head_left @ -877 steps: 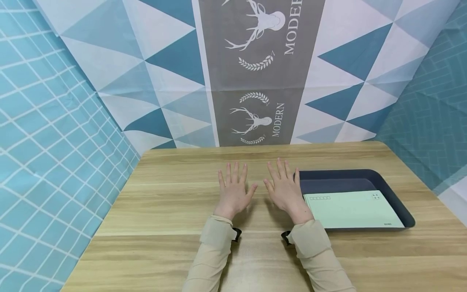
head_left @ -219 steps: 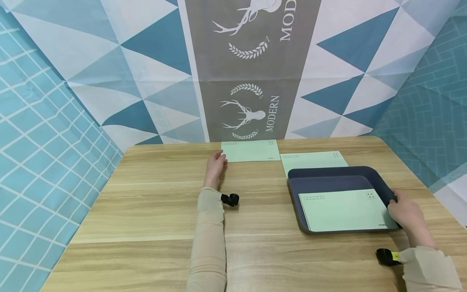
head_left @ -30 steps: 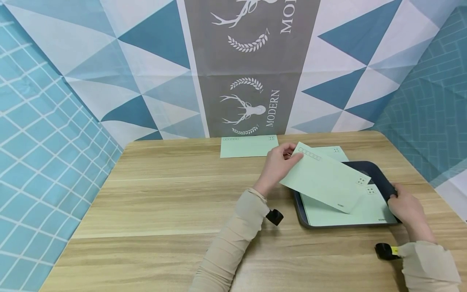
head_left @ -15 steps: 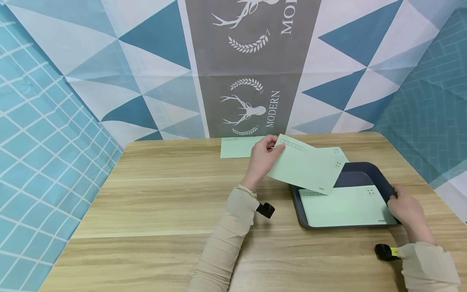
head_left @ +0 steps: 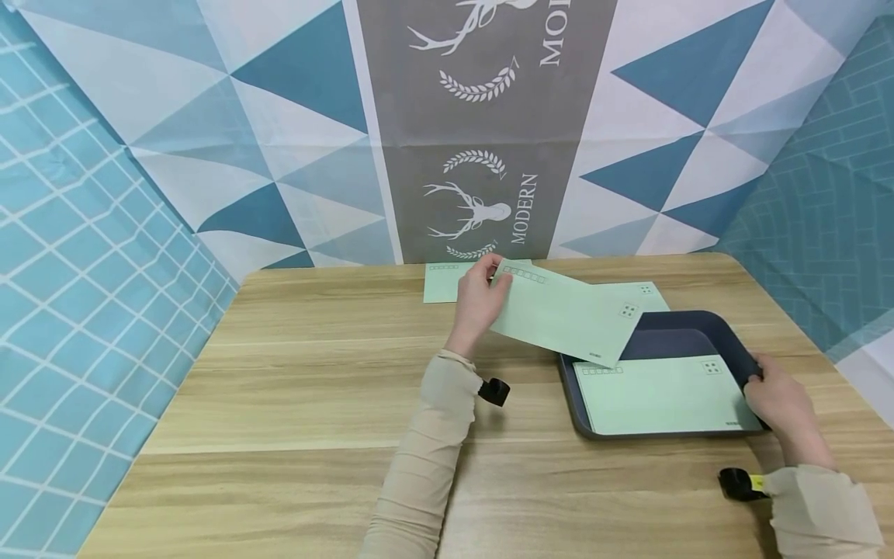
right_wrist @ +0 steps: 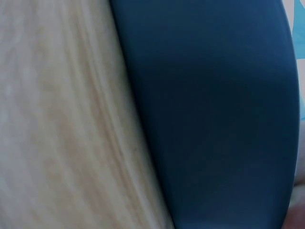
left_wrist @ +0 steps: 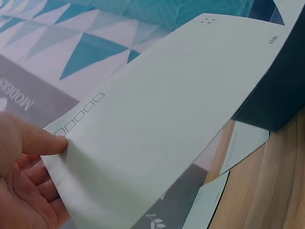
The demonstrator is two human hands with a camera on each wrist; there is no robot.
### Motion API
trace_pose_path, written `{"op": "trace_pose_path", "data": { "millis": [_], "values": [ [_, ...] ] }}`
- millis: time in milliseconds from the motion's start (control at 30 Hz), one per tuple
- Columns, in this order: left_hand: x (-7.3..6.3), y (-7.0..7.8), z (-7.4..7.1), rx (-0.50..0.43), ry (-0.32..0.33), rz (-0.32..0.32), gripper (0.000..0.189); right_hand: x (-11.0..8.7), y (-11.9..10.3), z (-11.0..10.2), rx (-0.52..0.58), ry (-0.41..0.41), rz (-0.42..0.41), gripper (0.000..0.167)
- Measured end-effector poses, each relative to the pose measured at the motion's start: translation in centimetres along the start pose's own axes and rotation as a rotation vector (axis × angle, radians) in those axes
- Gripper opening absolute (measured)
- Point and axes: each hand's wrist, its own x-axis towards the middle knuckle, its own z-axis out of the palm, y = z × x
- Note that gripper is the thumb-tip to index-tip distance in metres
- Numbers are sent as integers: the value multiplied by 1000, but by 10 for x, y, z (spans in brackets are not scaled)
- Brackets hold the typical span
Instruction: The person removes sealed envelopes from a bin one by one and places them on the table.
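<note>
In the head view my left hand (head_left: 477, 304) pinches the left short edge of a pale green envelope (head_left: 562, 314), held tilted above the table and overlapping the tray's far left corner. The left wrist view has the thumb (left_wrist: 45, 140) on the envelope's printed face near a row of small boxes, the other fingers behind. My right hand (head_left: 784, 402) grips the right rim of a dark tray (head_left: 673, 344). Inside the tray lies a stack of similar envelopes (head_left: 667, 400). In the right wrist view the tray's outer wall (right_wrist: 209, 114) hides most of that hand.
One envelope (head_left: 438, 287) lies flat at the table's far edge, partly behind my left hand. Another envelope (head_left: 653, 296) lies behind the tray, mostly covered by the held one. The wooden table (head_left: 307, 388) meets patterned cloth walls at its back and sides.
Over the last second my left hand has carried the envelope leftward, away from over the tray's stack. Longer ago, both hands lay bare on the table. The right hand keeps its hold on the tray.
</note>
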Motion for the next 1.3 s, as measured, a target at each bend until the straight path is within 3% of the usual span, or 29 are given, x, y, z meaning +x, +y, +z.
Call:
{"op": "trace_pose_path", "data": {
  "millis": [233,467,733,933,1300],
  "values": [
    [3,-17,-8,-116,59,-88,10,-2,-2,-1,-13,15,-16,49],
    [5,-38,-15,-246,100,-263,9,-2,-1,0,-2,3,-12,50],
    [7,-60,-26,-335,171,-395,9,-3,-2,0,-15,-4,-13,49],
    [7,-72,-36,-337,208,-480,17,-4,-3,-1,-21,2,-25,49],
    [4,-87,-46,-259,252,-581,24,-3,-4,-3,-24,5,-20,49]
  ]
}}
